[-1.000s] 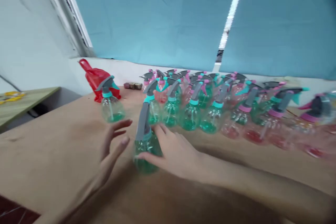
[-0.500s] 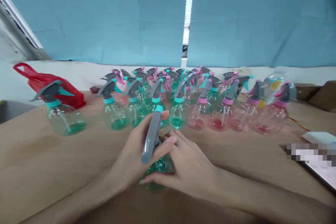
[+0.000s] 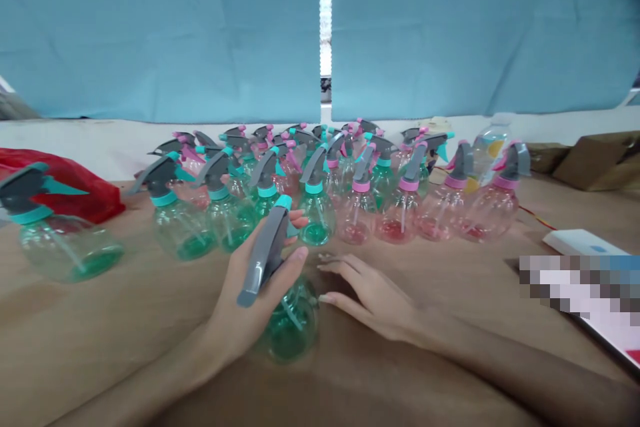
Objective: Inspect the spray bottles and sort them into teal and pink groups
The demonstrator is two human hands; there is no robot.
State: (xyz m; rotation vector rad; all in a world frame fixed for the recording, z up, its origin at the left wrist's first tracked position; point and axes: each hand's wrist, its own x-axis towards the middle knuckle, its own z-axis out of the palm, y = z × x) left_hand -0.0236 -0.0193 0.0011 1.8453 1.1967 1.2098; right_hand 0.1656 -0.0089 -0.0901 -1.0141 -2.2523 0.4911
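Left hand (image 3: 245,310) fingers curled round neck of clear green plastic spray bottle (image 3: 293,327) on brown table (image 3: 100,347). Right hand (image 3: 375,293) flat, spread, empty, just beside. Likely light, thin-walled, slippery; neck best grip.

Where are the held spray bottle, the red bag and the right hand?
held spray bottle (image 3: 291,328), head view, green body
red bag (image 3: 96,202), head view, crumpled side
right hand (image 3: 375,293), head view, its back
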